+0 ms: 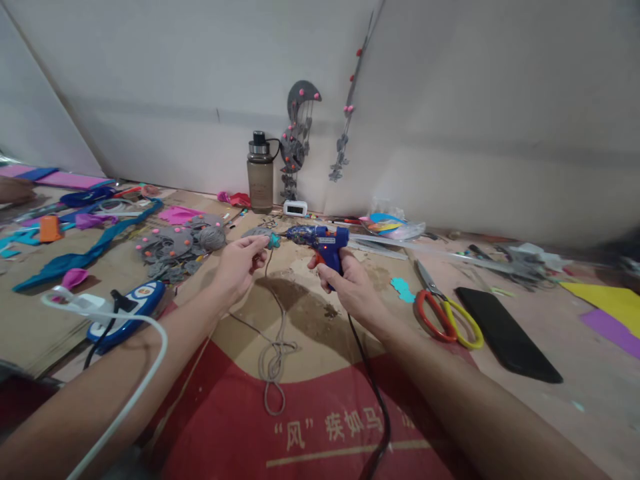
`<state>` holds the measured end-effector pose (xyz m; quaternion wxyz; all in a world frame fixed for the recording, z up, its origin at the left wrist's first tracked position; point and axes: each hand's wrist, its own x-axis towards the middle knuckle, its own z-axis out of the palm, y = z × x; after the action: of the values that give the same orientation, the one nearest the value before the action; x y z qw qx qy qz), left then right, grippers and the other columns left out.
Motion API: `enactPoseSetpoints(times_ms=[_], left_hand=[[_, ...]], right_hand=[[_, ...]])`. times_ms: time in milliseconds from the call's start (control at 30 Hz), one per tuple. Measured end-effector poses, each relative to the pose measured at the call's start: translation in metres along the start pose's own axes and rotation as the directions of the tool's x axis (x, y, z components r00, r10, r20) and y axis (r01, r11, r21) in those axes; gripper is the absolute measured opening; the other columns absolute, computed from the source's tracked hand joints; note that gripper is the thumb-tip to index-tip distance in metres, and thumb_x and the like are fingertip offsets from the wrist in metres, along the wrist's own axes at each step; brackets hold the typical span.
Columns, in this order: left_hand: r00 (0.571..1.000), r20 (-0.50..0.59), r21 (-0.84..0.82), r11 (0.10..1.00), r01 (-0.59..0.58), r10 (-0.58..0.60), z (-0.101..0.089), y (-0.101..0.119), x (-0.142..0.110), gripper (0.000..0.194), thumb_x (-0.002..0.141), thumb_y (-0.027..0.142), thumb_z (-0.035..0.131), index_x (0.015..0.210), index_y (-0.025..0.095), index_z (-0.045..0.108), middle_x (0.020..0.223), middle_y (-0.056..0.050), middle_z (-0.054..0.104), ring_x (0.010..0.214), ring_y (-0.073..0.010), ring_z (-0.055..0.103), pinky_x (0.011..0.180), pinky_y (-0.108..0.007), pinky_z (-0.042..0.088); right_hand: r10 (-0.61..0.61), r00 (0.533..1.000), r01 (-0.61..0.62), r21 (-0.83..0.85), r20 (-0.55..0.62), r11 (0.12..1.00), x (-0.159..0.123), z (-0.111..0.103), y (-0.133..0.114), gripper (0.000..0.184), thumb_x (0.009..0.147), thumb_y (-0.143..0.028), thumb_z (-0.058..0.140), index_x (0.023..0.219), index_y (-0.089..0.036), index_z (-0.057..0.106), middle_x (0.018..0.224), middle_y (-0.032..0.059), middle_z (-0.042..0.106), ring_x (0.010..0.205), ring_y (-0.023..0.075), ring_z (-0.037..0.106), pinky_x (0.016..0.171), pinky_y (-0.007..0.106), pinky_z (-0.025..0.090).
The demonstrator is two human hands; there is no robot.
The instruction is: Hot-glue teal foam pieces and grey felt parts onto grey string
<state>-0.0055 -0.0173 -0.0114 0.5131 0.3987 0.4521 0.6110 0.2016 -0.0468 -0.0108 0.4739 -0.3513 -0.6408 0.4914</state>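
Observation:
My right hand (345, 277) grips a blue hot glue gun (333, 250), fingers wrapped round its handle by the orange trigger. The gun's nozzle points left, close to a small teal piece (273, 241) pinched in the fingertips of my left hand (243, 260). A grey cord (273, 360) hangs from near that piece and lies loosely looped on the cardboard. Another teal cutout (402, 289) lies to the right of my right hand. Beside it are scissors (445, 310) with one red and one yellow handle.
A bottle (261, 177) and a small white digital display (295, 209) stand by the wall. Grey felt pieces with pink and orange dots (173, 243) lie left, near a blue power strip (127, 313). A black phone (507, 333) lies right. Another person's hand (15, 190) shows far left.

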Motion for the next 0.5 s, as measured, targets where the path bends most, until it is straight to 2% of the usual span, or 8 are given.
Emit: enactPoseSetpoints(times_ms=[233, 500], left_hand=[[0.998, 0.058, -0.018, 1.0, 0.019, -0.018, 0.0033, 0.0018, -0.0018, 0.025, 0.063, 0.032, 0.074, 0.064, 0.014, 0.057, 0.05, 0.003, 0.049, 0.043, -0.0041, 0.04, 0.039, -0.017, 0.024], [0.997, 0.075, -0.035, 0.999, 0.029, -0.027, 0.0028, 0.0021, -0.0018, 0.024, 0.063, 0.03, 0.075, 0.066, 0.013, 0.057, 0.05, 0.003, 0.051, 0.043, -0.0044, 0.041, 0.039, -0.016, 0.024]], right_hand=[[0.016, 1.0, -0.016, 0.01, 0.011, 1.0, 0.0002, -0.0004, 0.004, 0.022, 0.083, -0.032, 0.051, 0.102, -0.021, 0.048, 0.089, 0.0005, 0.058, 0.054, 0.0074, 0.041, 0.048, 0.023, 0.035], [0.014, 1.0, -0.015, 0.017, 0.016, 1.0, 0.0006, 0.0009, 0.0044, 0.021, 0.082, -0.03, 0.051, 0.101, -0.022, 0.048, 0.089, 0.0003, 0.057, 0.055, 0.0077, 0.041, 0.049, 0.023, 0.035]])
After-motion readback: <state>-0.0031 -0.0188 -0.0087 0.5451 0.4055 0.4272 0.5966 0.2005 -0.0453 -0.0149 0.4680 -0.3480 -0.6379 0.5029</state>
